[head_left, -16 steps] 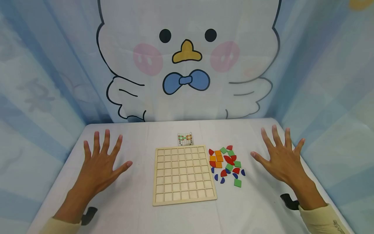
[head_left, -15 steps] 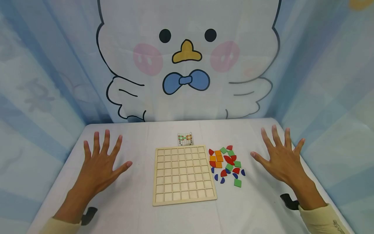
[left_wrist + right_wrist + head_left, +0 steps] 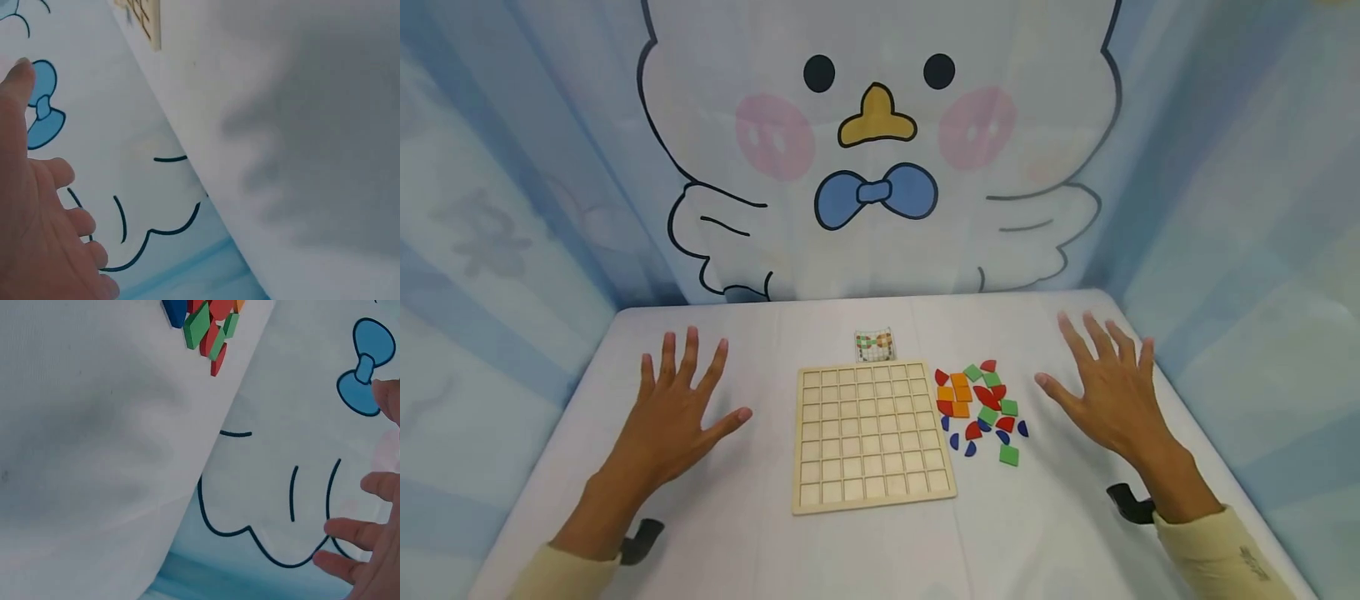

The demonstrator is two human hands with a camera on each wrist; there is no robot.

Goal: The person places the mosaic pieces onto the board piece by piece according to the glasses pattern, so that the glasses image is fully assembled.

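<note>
In the head view my left hand [image 3: 668, 421] hovers over the left of the white table, fingers spread and holding nothing. My right hand [image 3: 1112, 400], spread too and holding nothing, hovers over the right side. A pale wooden grid board [image 3: 872, 433] lies between them. Close to its right edge are scattered flat pieces: orange squares [image 3: 961, 409], green squares [image 3: 1009, 456], red quarter-round pieces [image 3: 973, 431] and blue half-rounds [image 3: 1022, 428]. My right hand is the nearer one to these pieces. Behind the board lies a small printed pattern card [image 3: 874, 345].
A white cloth covers the table [image 3: 880, 554]. Printed curtains [image 3: 880, 250] enclose its back and both sides. A dark strap end [image 3: 642, 542] shows at my left wrist, another strap end [image 3: 1130, 503] at my right wrist.
My left hand has shifted slightly right and my right hand slightly left. The head view has tilted a little, so the board and pieces sit higher in it.
</note>
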